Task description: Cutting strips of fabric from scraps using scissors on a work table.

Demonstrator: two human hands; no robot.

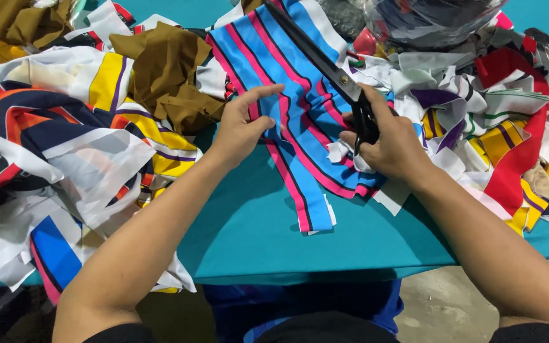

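Note:
A blue cloth with pink, black and white stripes [300,121] lies spread on the teal table [255,228]. My left hand [243,127] rests flat on the cloth's left edge, fingers pointing right and holding it down. My right hand [386,143] grips the handles of long black scissors [325,63], whose closed blades reach up and to the left across the cloth. A small white scrap [340,151] sits by my right fingers.
Heaps of cut fabric flank the cloth: a white, navy, orange and yellow pile [65,127] at left, brown cloth [166,70] behind it, and white, red, purple and yellow scraps [497,121] at right. A clear plastic bag [427,19] sits at the back.

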